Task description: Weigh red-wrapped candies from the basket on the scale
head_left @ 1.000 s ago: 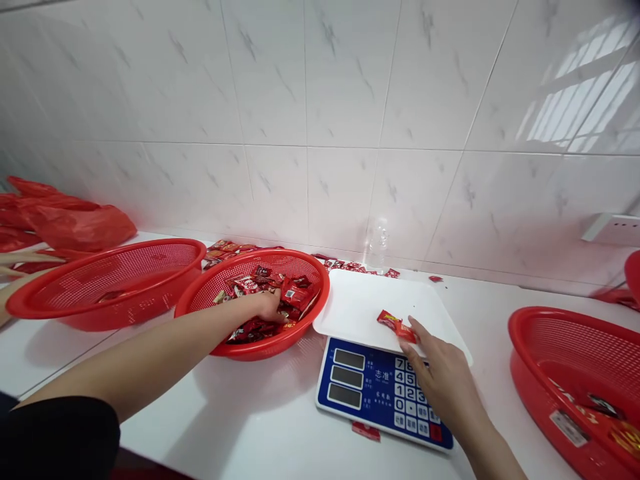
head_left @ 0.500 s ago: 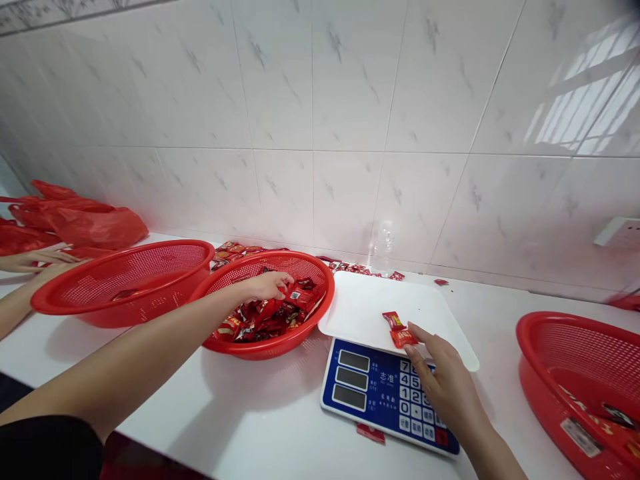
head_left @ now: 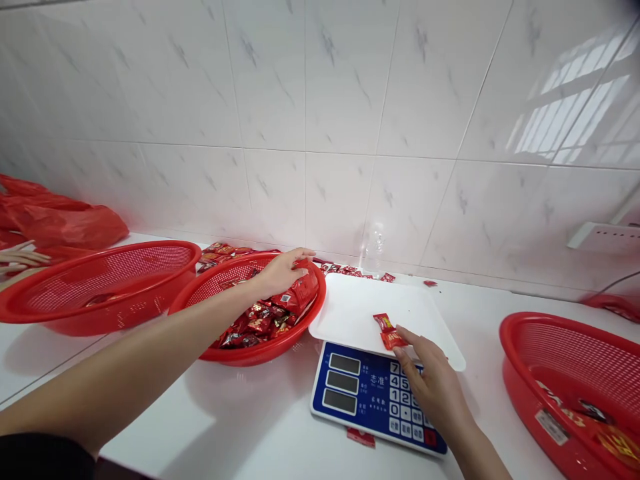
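Observation:
My left hand (head_left: pixel 283 270) is raised over the far right side of a red mesh basket (head_left: pixel 210 290) that holds several red candy packets (head_left: pixel 265 320); it grips a bunch of red packets (head_left: pixel 303 290). My right hand (head_left: pixel 430 380) rests over the keypad of a blue electronic scale (head_left: pixel 370 393), fingers apart, fingertips touching a red packet (head_left: pixel 393 340) on the scale's white tray (head_left: pixel 350 310). A second red packet (head_left: pixel 383 322) lies just beyond it.
A larger red basket (head_left: pixel 100 283) stands to the left, another red basket (head_left: pixel 575 380) with a few packets to the right. Red plastic bags (head_left: pixel 60 223) and another person's hand (head_left: pixel 20 257) are far left. Loose packets (head_left: pixel 350 270) lie along the tiled wall; one packet (head_left: pixel 361 437) lies below the scale.
My left hand has lifted out of the candy pile with packets and moved right toward the basket's rim. My right hand has stayed by the packet on the tray.

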`<state>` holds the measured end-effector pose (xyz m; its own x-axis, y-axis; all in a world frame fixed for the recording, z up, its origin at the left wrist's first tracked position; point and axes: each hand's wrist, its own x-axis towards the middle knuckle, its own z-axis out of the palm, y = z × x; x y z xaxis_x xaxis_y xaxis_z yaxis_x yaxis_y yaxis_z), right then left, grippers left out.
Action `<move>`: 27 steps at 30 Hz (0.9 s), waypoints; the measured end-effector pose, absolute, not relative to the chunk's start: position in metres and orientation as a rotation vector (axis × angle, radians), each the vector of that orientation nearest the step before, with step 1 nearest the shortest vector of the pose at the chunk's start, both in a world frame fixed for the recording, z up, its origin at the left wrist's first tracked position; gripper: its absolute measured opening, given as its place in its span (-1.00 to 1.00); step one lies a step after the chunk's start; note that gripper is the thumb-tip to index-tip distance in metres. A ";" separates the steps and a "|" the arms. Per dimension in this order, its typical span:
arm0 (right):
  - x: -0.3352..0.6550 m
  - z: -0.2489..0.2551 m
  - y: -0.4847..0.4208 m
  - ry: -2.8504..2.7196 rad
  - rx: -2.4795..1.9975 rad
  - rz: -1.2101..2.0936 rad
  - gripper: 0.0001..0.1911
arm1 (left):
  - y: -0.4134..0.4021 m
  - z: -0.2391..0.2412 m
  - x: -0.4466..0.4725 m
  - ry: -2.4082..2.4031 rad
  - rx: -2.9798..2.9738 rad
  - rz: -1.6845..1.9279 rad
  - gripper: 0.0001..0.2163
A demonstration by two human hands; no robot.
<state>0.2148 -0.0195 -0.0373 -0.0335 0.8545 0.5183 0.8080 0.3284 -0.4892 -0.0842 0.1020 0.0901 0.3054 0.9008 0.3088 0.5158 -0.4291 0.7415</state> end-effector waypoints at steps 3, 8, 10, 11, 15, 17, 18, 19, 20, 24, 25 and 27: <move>0.215 -0.037 -0.018 -1.861 -1.459 -0.014 -0.59 | 0.093 0.087 -0.057 1.303 2.358 0.997 -0.60; 0.217 -0.035 -0.015 -1.934 -1.395 -0.046 -0.66 | 0.075 0.075 -0.011 1.052 2.486 0.346 -0.32; 0.217 -0.035 -0.014 -1.970 -1.370 -0.043 -0.67 | 0.076 0.067 -0.002 1.039 2.531 0.091 -0.36; 0.217 -0.035 -0.013 -1.987 -1.368 -0.050 -0.67 | 0.078 0.063 0.000 1.048 2.567 0.002 -0.43; 0.216 -0.036 -0.015 -2.045 -1.440 -0.123 -0.64 | 0.090 0.045 0.006 1.047 2.652 -0.091 -0.59; 0.214 -0.037 -0.016 -2.064 -1.487 -0.155 -0.61 | 0.094 0.037 0.011 1.074 2.623 -0.010 -0.55; 0.214 -0.037 -0.016 -2.071 -1.503 -0.167 -0.59 | 0.096 0.034 0.015 1.097 2.596 0.042 -0.50; 0.213 -0.037 -0.016 -2.074 -1.515 -0.175 -0.58 | 0.098 0.032 0.019 1.109 2.569 0.094 -0.45; 0.213 -0.037 -0.016 -2.075 -1.522 -0.181 -0.57 | 0.100 0.032 0.022 1.107 2.550 0.151 -0.41; 0.214 -0.037 -0.015 -2.061 -1.527 -0.172 -0.58 | 0.118 0.049 0.017 1.237 2.571 0.353 -0.56; 0.214 -0.037 -0.015 -2.057 -1.523 -0.163 -0.59 | 0.124 0.056 0.008 1.362 2.567 0.357 -0.63; 0.215 -0.036 -0.015 -2.052 -1.514 -0.144 -0.59 | 0.134 0.068 -0.019 1.576 2.512 0.275 -0.69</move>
